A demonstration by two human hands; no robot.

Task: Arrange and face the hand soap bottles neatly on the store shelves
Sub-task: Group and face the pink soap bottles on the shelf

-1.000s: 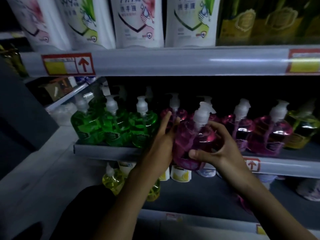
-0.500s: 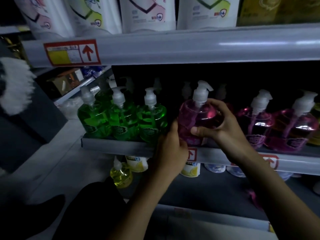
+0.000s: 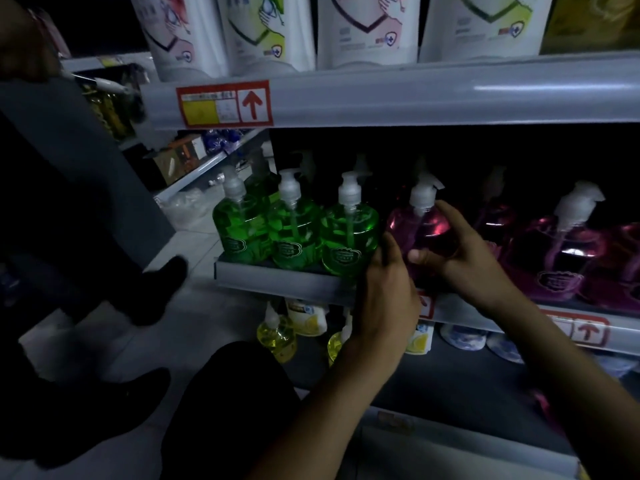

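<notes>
Both hands grip the pink bottle (image 3: 420, 233), my left hand (image 3: 384, 299) at its seven o'clock and my right hand (image 3: 464, 261) round its three o'clock side, on the shelf (image 3: 277, 282) beside three faced green bottles (image 3: 294, 233); the other pink bottles (image 3: 561, 258) at three o'clock look unsorted.

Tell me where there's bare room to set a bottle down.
Bare: the bottom shelf, in front of the pouches, right of the yellow bottles. Crowded: the middle shelf, green bottles packed side by side, left hand and right hand holding the pink bottle beside them.
</notes>
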